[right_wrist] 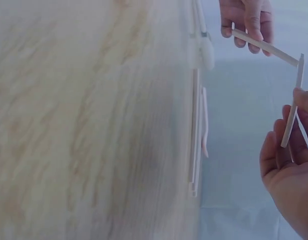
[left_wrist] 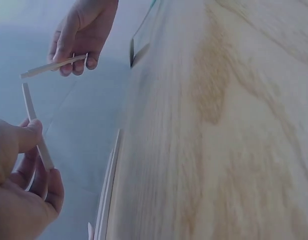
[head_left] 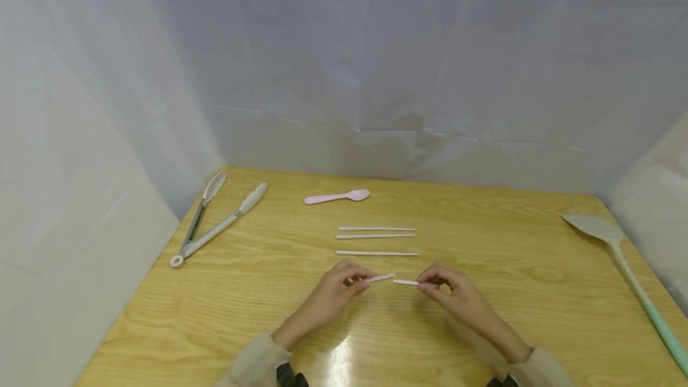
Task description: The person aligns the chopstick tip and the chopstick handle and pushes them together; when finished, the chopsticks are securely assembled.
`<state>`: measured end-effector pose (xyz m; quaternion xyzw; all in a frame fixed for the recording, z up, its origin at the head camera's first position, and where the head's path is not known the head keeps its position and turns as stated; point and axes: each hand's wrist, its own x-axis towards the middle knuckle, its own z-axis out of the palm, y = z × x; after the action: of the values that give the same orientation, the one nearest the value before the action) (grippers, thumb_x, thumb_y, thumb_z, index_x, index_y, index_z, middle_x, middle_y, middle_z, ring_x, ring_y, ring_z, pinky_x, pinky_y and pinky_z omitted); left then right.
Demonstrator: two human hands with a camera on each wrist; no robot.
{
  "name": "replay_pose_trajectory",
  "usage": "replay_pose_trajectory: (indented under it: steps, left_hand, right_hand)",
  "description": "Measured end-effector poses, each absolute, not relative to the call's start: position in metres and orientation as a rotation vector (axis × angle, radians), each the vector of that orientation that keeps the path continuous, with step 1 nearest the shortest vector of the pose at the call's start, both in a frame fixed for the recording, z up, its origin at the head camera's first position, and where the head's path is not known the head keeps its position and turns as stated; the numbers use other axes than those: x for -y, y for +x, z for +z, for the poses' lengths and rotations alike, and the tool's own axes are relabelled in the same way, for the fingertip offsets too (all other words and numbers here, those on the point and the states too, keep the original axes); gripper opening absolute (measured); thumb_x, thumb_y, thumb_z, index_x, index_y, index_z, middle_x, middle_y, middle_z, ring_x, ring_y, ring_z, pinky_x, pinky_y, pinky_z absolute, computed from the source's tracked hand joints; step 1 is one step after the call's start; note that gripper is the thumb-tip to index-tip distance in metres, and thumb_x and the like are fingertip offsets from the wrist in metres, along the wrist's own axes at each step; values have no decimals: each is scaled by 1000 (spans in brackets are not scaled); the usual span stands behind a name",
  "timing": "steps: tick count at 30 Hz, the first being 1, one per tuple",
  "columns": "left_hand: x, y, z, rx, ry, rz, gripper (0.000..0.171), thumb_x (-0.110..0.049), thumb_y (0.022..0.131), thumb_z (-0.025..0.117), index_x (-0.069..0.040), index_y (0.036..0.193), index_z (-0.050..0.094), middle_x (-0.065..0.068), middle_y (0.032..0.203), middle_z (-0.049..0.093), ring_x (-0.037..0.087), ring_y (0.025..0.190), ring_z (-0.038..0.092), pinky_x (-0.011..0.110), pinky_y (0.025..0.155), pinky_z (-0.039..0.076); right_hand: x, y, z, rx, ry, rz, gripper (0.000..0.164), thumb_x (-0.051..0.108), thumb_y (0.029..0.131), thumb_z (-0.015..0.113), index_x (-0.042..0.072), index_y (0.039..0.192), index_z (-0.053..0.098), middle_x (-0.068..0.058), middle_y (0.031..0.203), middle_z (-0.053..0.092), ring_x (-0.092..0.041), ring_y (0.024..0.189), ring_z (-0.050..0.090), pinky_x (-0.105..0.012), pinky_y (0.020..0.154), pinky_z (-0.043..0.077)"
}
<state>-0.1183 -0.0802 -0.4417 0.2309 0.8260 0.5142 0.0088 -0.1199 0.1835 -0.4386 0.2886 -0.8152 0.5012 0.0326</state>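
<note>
Above the front middle of the table, my left hand (head_left: 334,292) pinches a short pale piece of chopstick (head_left: 381,278) between thumb and fingers. Facing it, my right hand (head_left: 457,297) pinches a second short piece of chopstick (head_left: 405,282). The inner ends of the two pieces come close together, and in the right wrist view the left piece (right_wrist: 266,47) and right piece (right_wrist: 293,107) overlap at their tips. Part of each piece is hidden by the fingers. Just beyond the hands lie three whole chopsticks (head_left: 376,253), roughly parallel, seen edge-on in the left wrist view.
A pink spoon (head_left: 335,197) lies farther back on the wooden table (head_left: 484,232). Spread metal tongs (head_left: 215,230) with pale tips rest at the left edge. Along the right edge is a long spatula (head_left: 634,273) with a green handle. Pale sheeting (head_left: 376,76) hangs behind and beside the table.
</note>
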Motion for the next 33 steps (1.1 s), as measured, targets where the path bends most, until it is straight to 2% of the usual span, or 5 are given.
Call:
replay_pose_trajectory:
  steps: [8, 19, 27, 33]
  left_hand:
    - [80, -116, -432, -2568, 670, 1669, 21, -15, 90, 61, -6, 108, 68, 6, 101, 63, 18, 92, 56, 22, 79, 48]
    - [83, -114, -424, -2697, 841, 1617, 18, -11, 89, 62, -6, 104, 68, 5, 101, 63, 15, 91, 55, 23, 78, 50]
    - [83, -114, -413, -2880, 959, 1543, 15, -12, 89, 62, -10, 103, 68, 1, 101, 65, 15, 95, 50, 28, 82, 46]
    - [84, -120, -402, -2884, 969, 1605, 14, -10, 89, 62, -8, 102, 67, 3, 103, 62, 17, 96, 54, 30, 81, 48]
  right_hand:
    - [-181, -120, -430, 2398, 842, 1567, 13, -5, 86, 62, 6, 93, 65, -1, 84, 61, -2, 75, 53, -23, 60, 47]
    - [-180, -119, -420, 2396, 848, 1438, 18, -5, 82, 66, 10, 92, 67, -2, 84, 62, -3, 68, 50, -22, 52, 44]
    - [-180, -121, -401, 2310, 904, 1244, 24, -10, 75, 71, 10, 89, 70, 0, 83, 63, -3, 65, 47, -16, 54, 41]
    - [-176, -125, -390, 2258, 907, 1180, 25, -11, 71, 73, 8, 88, 71, -2, 81, 65, -3, 65, 49, -13, 55, 40]
